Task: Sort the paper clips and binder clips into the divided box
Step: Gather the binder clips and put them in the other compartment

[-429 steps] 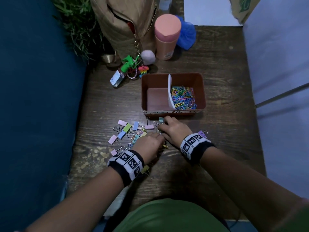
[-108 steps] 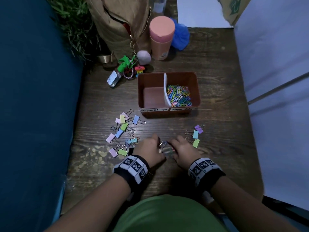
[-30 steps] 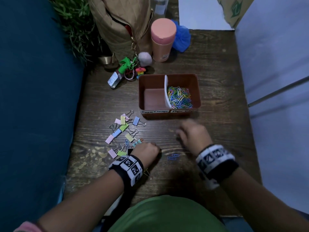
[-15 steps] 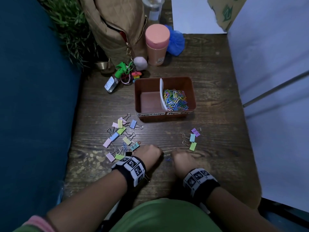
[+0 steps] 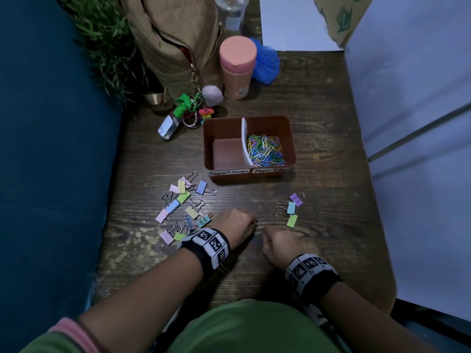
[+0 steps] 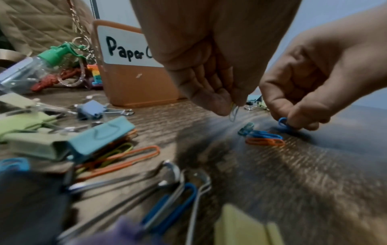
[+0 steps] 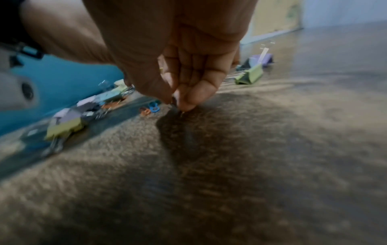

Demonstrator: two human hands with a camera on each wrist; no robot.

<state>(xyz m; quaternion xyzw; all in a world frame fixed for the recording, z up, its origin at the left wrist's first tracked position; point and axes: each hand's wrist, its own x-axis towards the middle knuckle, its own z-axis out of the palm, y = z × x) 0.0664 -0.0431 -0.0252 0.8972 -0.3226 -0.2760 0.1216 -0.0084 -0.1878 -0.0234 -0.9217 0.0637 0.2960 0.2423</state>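
Left hand (image 6: 211, 69) pinches pale paper clip (image 6: 233, 111) at fingertips, just above table (image 5: 331, 149). Right hand (image 6: 310, 86) pinches blue paper clip (image 6: 282, 123) against wood. Two more loose clips (image 6: 263, 138) between hands. Binder clips (image 5: 182, 200) heaped left, three (image 5: 291, 208) right. Divided box (image 5: 211, 138): right compartment full of paper clips, left bare. Clips light, thin, slick wire, lying flat; likely best lifted by loop end. Binder clips stiffer; grab body.

home desk (image 5: 318, 128), bag (image 5: 173, 42), tumbler (image 5: 238, 67)
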